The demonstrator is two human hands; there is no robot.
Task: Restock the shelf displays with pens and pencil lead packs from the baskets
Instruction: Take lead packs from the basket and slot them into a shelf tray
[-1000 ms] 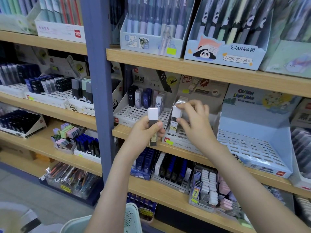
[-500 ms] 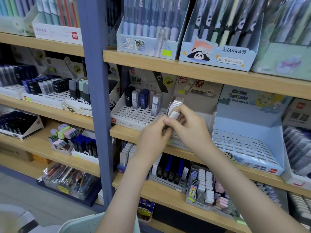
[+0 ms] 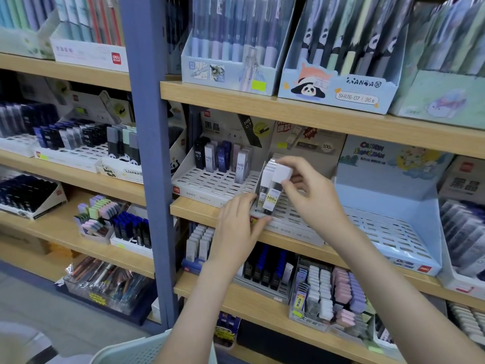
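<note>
Both forearms reach up from below to the middle wooden shelf (image 3: 183, 208). The right hand (image 3: 309, 198) sits higher, its thumb and fingertips pinching the white cap of a clear pencil lead pack (image 3: 271, 199) labelled "100". The pack stands upright at the front left of a white slotted display tray (image 3: 294, 229). The left hand (image 3: 236, 229) is lower, fingers nearly straight, touching the tray's front corner. Neighbouring dark lead packs (image 3: 220, 160) read "HB 07".

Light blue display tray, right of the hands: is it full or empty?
Empty. The light blue display tray shows only its bare slotted floor, no packs.
</note>
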